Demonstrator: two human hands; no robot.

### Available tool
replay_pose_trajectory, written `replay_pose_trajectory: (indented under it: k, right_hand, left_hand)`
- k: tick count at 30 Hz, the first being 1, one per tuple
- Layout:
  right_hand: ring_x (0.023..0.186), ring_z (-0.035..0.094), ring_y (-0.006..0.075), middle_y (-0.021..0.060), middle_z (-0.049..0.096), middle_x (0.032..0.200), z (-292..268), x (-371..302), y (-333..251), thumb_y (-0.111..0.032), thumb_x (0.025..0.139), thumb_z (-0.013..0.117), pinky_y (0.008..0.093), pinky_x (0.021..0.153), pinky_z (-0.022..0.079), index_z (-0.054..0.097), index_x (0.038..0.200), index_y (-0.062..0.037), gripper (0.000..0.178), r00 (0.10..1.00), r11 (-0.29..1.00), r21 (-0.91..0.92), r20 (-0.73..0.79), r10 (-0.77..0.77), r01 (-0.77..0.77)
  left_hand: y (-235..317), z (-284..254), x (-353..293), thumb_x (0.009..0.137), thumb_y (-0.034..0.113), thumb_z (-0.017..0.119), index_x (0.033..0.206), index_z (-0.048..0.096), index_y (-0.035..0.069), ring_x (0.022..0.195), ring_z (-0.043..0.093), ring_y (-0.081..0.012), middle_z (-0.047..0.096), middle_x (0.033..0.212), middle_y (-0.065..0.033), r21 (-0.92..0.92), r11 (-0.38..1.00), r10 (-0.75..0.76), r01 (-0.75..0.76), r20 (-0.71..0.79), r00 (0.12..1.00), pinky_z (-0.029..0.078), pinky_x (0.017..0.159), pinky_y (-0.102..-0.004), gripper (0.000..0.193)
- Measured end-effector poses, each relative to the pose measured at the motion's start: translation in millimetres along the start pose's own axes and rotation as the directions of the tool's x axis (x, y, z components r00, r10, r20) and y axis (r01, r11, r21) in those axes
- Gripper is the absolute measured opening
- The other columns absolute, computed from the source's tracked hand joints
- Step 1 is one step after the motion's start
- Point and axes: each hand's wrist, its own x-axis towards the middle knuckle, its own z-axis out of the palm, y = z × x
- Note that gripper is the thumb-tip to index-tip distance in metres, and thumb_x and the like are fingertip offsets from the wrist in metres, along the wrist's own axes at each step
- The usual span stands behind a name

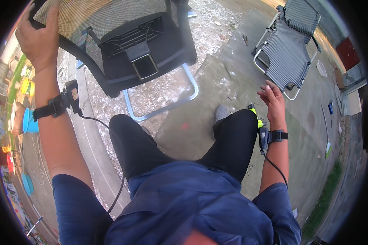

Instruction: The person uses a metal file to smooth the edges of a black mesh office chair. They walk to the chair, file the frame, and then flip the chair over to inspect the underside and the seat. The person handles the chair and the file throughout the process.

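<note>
At the upper left my left hand (39, 41) is closed round the dark frame of a black mesh office chair (114, 69), thumb and fingers on either side of it. The chair is tilted, with a silver metal tube base (163, 107) showing below its seat. A dark square device (144, 66) with a pale rim and a cable shows against the seat. My right hand (272, 98) hangs beside my right knee, fingers loosely bent and apart, with nothing seen in it. Close by, partly hidden behind the knee, is a yellow-green and black object (252, 108) whose kind I cannot make out.
A grey folding lounge chair (288, 53) stands at the upper right. Concrete floor (229, 77) borders white gravel (210, 24). Blue buckets (30, 120) and a yellow container (27, 86) are at the left. A white basin (321, 68) and a long-handled tool (327, 134) lie right.
</note>
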Motion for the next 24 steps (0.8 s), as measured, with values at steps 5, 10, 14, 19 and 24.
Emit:
replay_pose_trajectory:
  k: [5, 10, 14, 19, 24]
  right_hand:
    - [0.099, 0.065, 0.0152, 0.0093, 0.064, 0.120, 79.5, 47.9, -27.0, -0.030, 0.095, 0.065, 0.0291, 0.089, 0.048, 0.051, 0.138, -0.0032, 0.052, 0.982, 0.996, 0.054, 0.170, -0.086, 0.078]
    - [0.119, 0.056, 0.0211, 0.0115, 0.056, 0.135, 157.5, 92.1, -0.2, -0.041, 0.093, 0.067, 0.0371, 0.099, 0.044, 0.042, 0.146, -0.0061, 0.068, 0.932, 0.998, -0.060, 0.363, -0.007, 0.031]
    - [0.133, 0.045, 0.0281, 0.0153, 0.045, 0.147, 200.9, 115.7, 32.8, -0.045, 0.090, 0.068, 0.0427, 0.106, 0.039, 0.034, 0.151, -0.0078, 0.078, 0.904, 0.990, -0.136, 0.421, 0.076, -0.019]
    - [0.123, 0.054, 0.0261, 0.0197, 0.051, 0.139, 239.3, 142.1, 61.8, -0.037, 0.086, 0.075, 0.0380, 0.106, 0.040, 0.030, 0.150, 0.0018, 0.087, 0.898, 0.991, -0.123, 0.427, 0.105, -0.058]
    - [0.116, 0.056, 0.0217, 0.0134, 0.059, 0.125, 262.2, 165.8, 78.5, -0.036, 0.086, 0.076, 0.0348, 0.099, 0.044, 0.036, 0.147, 0.0006, 0.082, 0.894, 0.995, -0.052, 0.437, 0.102, -0.087]
  left_hand:
    - [-6.4, -22.5, -137.0, 0.084, 0.051, 0.075, 0.134, 0.048, -0.008, 0.135, 0.044, -0.0317, 0.048, 0.140, -0.0261, -0.076, 0.650, -0.656, 0.756, 0.446, 0.609, 0.037, 0.109, -0.0405, 0.082]
    - [-14.5, -17.4, -245.8, 0.082, 0.045, 0.078, 0.147, 0.027, -0.009, 0.140, 0.038, -0.0343, 0.035, 0.150, -0.0290, 0.097, 0.104, -0.707, 0.990, 0.707, 0.005, 0.031, 0.114, -0.0411, 0.099]
    - [-10.3, -10.0, -275.0, 0.080, 0.043, 0.080, 0.149, 0.022, -0.010, 0.141, 0.035, -0.0350, 0.034, 0.151, -0.0300, 0.179, -0.049, -0.633, 0.983, 0.756, -0.169, 0.025, 0.116, -0.0419, 0.104]
    - [-16.8, 9.0, -306.7, 0.088, 0.026, 0.075, 0.144, 0.031, -0.010, 0.121, 0.054, -0.0240, 0.054, 0.134, -0.0209, 0.136, -0.120, -0.486, 0.983, 0.856, -0.178, 0.040, 0.104, -0.0345, 0.080]
    - [-7.4, 17.5, -327.2, 0.087, 0.016, 0.076, 0.127, 0.051, -0.005, 0.106, 0.059, -0.0196, 0.062, 0.116, -0.0133, -0.003, -0.066, -0.572, 0.998, 0.819, -0.035, 0.045, 0.095, -0.0313, 0.052]
